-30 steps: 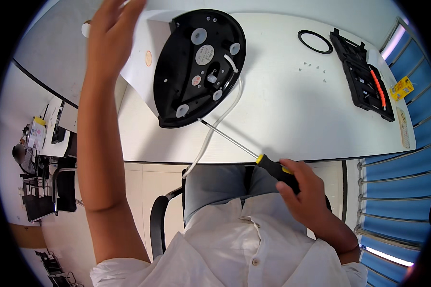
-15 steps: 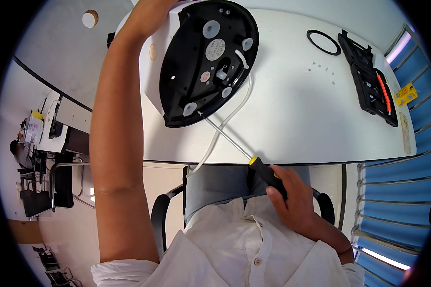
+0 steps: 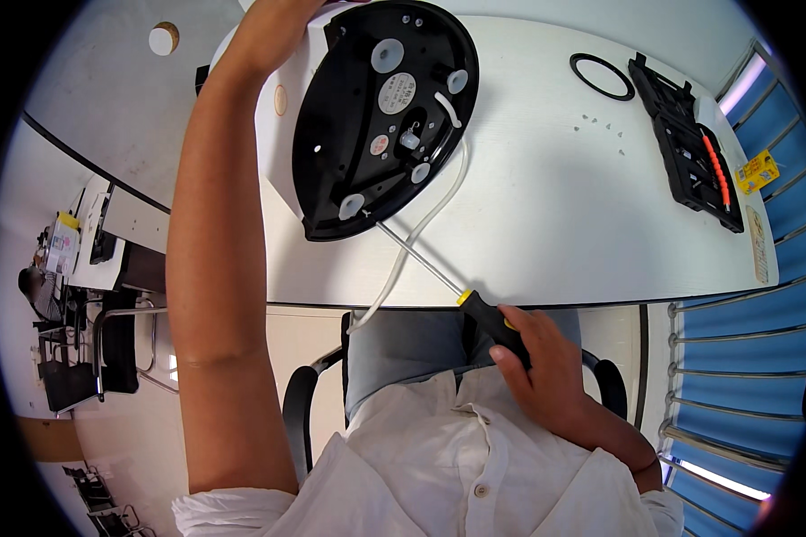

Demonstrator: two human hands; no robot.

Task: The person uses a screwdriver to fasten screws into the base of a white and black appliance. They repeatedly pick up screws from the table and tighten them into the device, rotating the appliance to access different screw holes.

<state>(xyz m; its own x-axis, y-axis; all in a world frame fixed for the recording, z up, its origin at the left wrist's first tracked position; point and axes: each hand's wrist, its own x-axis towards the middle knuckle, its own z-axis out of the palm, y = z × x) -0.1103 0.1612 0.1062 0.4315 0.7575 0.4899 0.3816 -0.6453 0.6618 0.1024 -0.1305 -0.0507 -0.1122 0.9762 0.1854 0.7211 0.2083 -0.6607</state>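
Observation:
A white-bodied appliance with a black underside point(image 3: 336, 170) lies tipped over on the table, its base facing up toward me. Pale suction-cup feet, round labels and several small screws show on that base. My right hand point(image 3: 551, 367) is closed round the black and yellow handle of a screwdriver point(image 3: 434, 271). The long shaft reaches to the base's near rim, where its tip is beside the nearest suction foot point(image 3: 352, 206). At the appliance's far left end is my left hand point(image 3: 278, 31); its fingers are cut off by the picture's upper edge.
A white cord point(image 3: 439, 210) runs from the base over the table's front edge. To the right lie several tiny screws point(image 3: 607, 125), a black ring point(image 3: 602, 77) and an opened black tool case point(image 3: 676, 134) with an orange flexible shaft. A yellow packet point(image 3: 757, 171) sits beyond it.
Very little differs. The screwdriver handle and my right hand have shifted slightly left, and the appliance appears a touch further left along with the whole view.

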